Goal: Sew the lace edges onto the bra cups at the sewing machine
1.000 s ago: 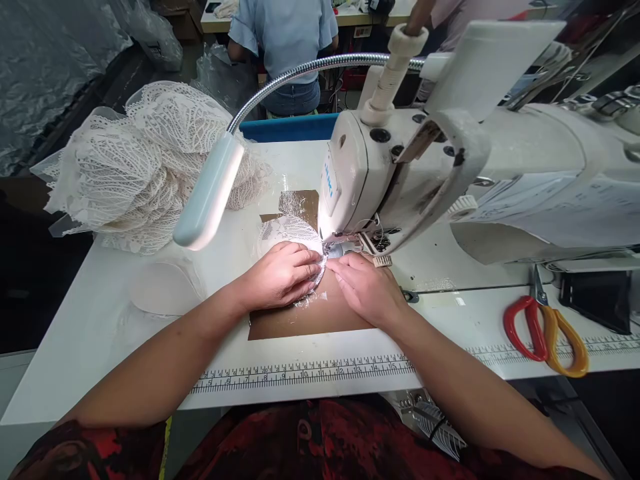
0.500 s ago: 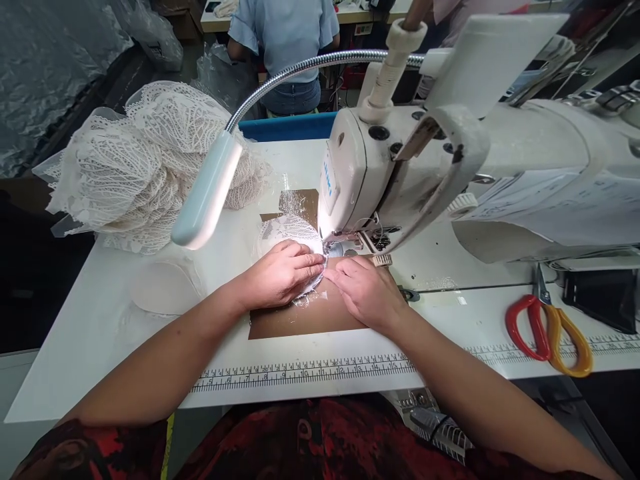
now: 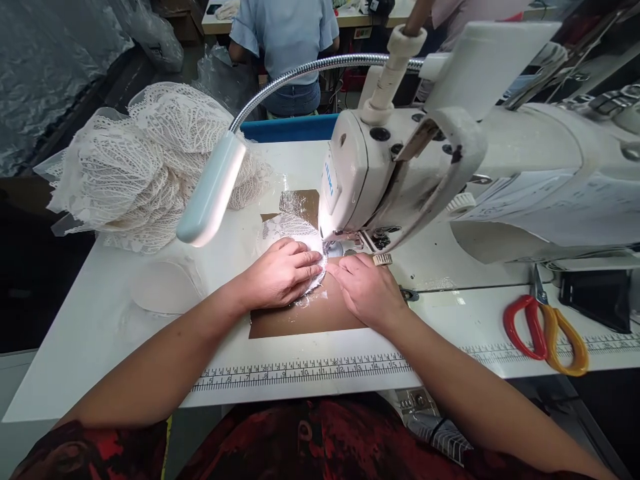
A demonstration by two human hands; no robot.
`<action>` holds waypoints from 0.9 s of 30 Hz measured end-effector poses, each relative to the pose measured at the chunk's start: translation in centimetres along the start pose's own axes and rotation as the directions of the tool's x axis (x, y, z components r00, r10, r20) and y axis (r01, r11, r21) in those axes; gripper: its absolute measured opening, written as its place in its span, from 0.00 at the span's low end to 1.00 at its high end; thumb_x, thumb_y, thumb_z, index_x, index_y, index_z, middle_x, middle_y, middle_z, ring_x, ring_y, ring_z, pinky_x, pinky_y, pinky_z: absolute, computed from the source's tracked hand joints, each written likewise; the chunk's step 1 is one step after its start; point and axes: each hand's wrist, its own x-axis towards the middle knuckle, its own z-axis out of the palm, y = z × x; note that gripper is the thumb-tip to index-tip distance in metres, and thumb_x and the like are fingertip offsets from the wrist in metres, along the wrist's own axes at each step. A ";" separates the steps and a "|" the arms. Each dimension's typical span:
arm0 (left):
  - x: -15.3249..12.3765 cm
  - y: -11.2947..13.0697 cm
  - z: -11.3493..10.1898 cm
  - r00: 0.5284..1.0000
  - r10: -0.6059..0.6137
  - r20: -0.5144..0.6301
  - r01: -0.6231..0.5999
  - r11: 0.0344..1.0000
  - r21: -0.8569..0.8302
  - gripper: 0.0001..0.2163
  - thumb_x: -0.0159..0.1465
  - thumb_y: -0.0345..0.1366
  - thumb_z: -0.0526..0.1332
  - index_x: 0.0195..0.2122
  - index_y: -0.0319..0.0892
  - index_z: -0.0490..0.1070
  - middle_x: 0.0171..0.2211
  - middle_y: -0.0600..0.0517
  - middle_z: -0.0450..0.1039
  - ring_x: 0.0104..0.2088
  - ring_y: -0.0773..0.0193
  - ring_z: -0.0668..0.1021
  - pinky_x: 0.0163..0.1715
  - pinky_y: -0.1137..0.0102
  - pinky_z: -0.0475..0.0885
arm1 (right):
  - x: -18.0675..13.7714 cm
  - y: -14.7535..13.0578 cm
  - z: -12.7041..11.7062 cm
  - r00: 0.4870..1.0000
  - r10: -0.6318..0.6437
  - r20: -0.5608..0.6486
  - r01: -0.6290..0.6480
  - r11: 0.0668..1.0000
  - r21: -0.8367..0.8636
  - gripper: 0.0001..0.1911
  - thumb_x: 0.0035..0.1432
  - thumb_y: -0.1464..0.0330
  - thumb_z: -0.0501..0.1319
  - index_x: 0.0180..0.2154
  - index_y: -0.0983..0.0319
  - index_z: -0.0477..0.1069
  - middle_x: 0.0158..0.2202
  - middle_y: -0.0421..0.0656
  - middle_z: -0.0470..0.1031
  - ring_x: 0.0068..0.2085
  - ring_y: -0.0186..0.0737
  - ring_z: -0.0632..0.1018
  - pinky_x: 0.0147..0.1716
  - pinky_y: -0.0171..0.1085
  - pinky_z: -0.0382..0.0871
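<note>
My left hand (image 3: 281, 274) lies flat, fingers together, pressing a small piece of white lace (image 3: 287, 230) onto the table just left of the needle. My right hand (image 3: 367, 288) rests beside it, its fingertips pinching the lace's edge in front of the presser foot (image 3: 334, 249) of the white sewing machine (image 3: 450, 173). The lace lies over a brown patch (image 3: 310, 317) on the white table (image 3: 100, 333). A gooseneck lamp (image 3: 213, 190) shines on the hands.
A heap of white lace pieces (image 3: 140, 160) sits at the back left. A pale round cup (image 3: 163, 288) lies left of my forearm. Red and orange scissors (image 3: 545, 330) lie at the right. A printed ruler (image 3: 305, 373) runs along the front edge. A person in blue (image 3: 285, 40) stands behind.
Both hands have shifted only slightly, easing the lace toward the needle; the view has barely moved.
</note>
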 end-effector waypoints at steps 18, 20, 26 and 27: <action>-0.1 -0.2 0.4 0.992 0.030 -0.119 -0.043 0.993 -0.109 0.07 0.64 0.33 0.57 0.40 0.41 0.74 0.39 0.47 0.75 0.43 0.57 0.73 0.47 0.58 0.68 | -0.3 1.2 0.2 0.982 -0.179 -0.054 0.187 0.959 0.213 0.17 0.59 0.75 0.52 0.45 0.60 0.74 0.33 0.45 0.70 0.35 0.40 0.65 0.32 0.38 0.53; 0.0 -0.3 0.4 0.992 0.039 -0.119 -0.052 0.993 -0.105 0.07 0.64 0.33 0.58 0.41 0.41 0.74 0.37 0.47 0.74 0.41 0.58 0.72 0.46 0.58 0.68 | -0.4 1.4 0.3 0.974 -0.215 -0.068 0.225 0.947 0.229 0.17 0.59 0.76 0.52 0.45 0.60 0.74 0.32 0.44 0.70 0.34 0.40 0.64 0.31 0.37 0.53; 0.0 -0.3 0.4 0.991 0.076 -0.115 -0.083 0.995 -0.061 0.09 0.64 0.31 0.56 0.42 0.42 0.75 0.32 0.48 0.72 0.37 0.60 0.71 0.47 0.58 0.67 | -0.5 1.4 0.2 0.967 -0.238 -0.091 0.254 0.938 0.238 0.17 0.57 0.78 0.53 0.43 0.62 0.75 0.32 0.44 0.70 0.34 0.40 0.64 0.32 0.37 0.54; 0.0 -0.3 0.4 0.991 0.079 -0.112 -0.086 0.995 -0.054 0.10 0.64 0.30 0.56 0.42 0.42 0.75 0.32 0.48 0.72 0.37 0.60 0.71 0.47 0.58 0.67 | -0.5 1.4 0.1 0.966 -0.242 -0.093 0.257 0.936 0.242 0.17 0.56 0.78 0.53 0.42 0.62 0.75 0.32 0.44 0.70 0.34 0.40 0.64 0.32 0.37 0.54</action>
